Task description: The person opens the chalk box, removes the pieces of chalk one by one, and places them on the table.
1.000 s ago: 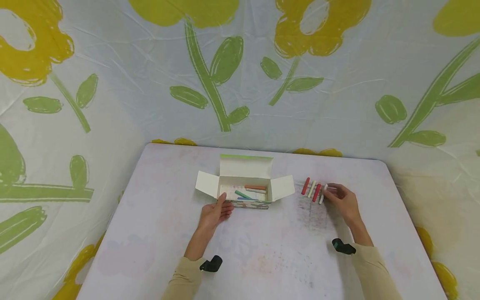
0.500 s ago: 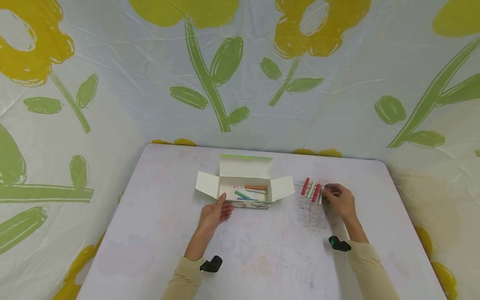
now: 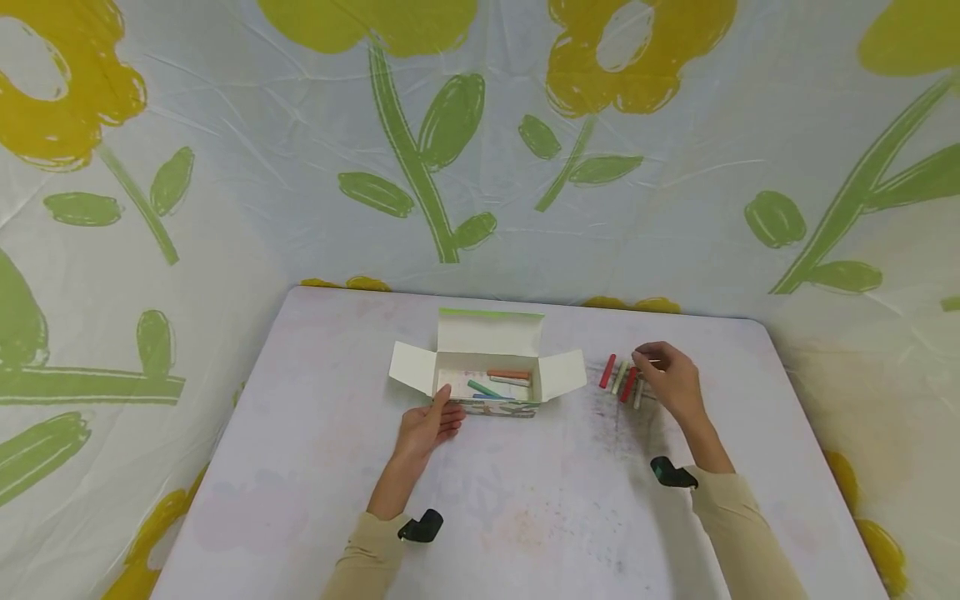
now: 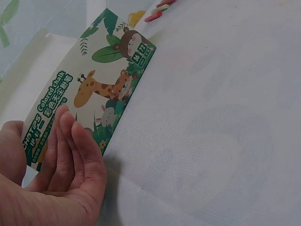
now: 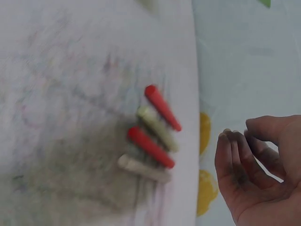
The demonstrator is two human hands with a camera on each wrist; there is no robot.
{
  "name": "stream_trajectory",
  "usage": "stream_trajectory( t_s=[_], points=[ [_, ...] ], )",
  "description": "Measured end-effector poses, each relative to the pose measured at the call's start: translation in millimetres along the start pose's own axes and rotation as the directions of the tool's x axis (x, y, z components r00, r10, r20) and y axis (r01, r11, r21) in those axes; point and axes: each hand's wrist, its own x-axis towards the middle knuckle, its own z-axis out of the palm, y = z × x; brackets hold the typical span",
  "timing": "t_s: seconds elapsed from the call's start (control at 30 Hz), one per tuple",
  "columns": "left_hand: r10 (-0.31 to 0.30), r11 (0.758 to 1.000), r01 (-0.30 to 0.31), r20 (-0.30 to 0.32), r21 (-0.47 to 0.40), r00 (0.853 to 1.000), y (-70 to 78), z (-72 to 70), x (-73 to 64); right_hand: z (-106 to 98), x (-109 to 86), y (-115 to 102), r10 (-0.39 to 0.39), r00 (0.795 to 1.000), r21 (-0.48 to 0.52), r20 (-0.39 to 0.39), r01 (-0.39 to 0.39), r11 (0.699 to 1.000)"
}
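Lining up chalks (image 5: 150,147), apparently, just beside your right hand (image 3: 675,385): empty, narrowly parted; left hand (image 3: 422,429) pinches the box (image 3: 501,408). Reach inside, probably.

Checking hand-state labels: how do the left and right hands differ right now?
The left hand grips the open box at its near wall; the right hand holds nothing, thumb and fingertips apart.
The left hand's thumb is at the rim with its fingers outside the wall; the right hand's fingers curve in the air near four chalk sticks.
Shared: each extends from a beige sleeve, with a dark device at the wrist.
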Motion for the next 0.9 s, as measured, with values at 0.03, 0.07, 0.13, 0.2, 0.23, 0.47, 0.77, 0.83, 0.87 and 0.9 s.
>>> stream_trajectory(
  t_s=[0.03, 0.07, 0.13, 0.2, 0.23, 0.47, 0.77, 0.83, 0.87, 0.9],
  points=[
    [-0.002, 1.000, 0.002, -0.002, -0.003, 1.000, 0.0, 0.0, 0.0, 1, 1.5, -4, -0.016, 1.000, 0.011, 0.003, 0.016, 1.000],
    [-0.003, 1.000, 0.003, -0.001, -0.002, 1.000, 0.0, 0.0, 0.1, 1, 2.7, -8, -0.028, 1.000, 0.024, 0.005, 0.028, 0.999],
    [-0.006, 1.000, 0.006, -0.004, -0.003, 1.000, -0.2, 0.1, 0.7, 2, 5.6, -18, -0.056, 0.998, 0.047, 0.010, 0.055, 0.997],
    [-0.007, 1.000, 0.007, -0.004, 0.001, 1.000, -0.2, 0.0, 0.8, 3, 8.0, -28, -0.083, 0.996, 0.069, 0.020, 0.081, 0.994],
    [-0.009, 1.000, 0.009, -0.005, 0.002, 1.000, -0.3, -0.1, 1.0, 4, 9.2, -33, -0.099, 0.995, 0.080, 0.024, 0.096, 0.992],
    [-0.013, 1.000, 0.013, 0.010, 0.006, 1.000, 2.3, -0.9, 0.4, 11, 15.6, -71, -0.191, 0.980, 0.131, 0.063, 0.182, 0.975],
    [-0.001, 1.000, 0.001, -0.013, -0.001, 1.000, 0.1, -0.1, -0.5, 37, 17.6, -102, -0.261, 0.955, 0.154, 0.141, 0.239, 0.959],
    [-0.002, 1.000, 0.002, -0.015, 0.000, 1.000, 0.3, 0.2, -0.2, 43, 17.1, -107, -0.283, 0.946, 0.155, 0.157, 0.260, 0.953],
    [-0.002, 1.000, 0.002, -0.015, 0.003, 1.000, 0.5, 0.5, 0.1, 47, 16.8, -109, -0.291, 0.943, 0.154, 0.164, 0.266, 0.951],
    [-0.001, 1.000, 0.001, -0.014, 0.005, 1.000, 0.7, 0.7, -0.1, 50, 16.5, -111, -0.297, 0.940, 0.153, 0.171, 0.272, 0.950]
  ],
)
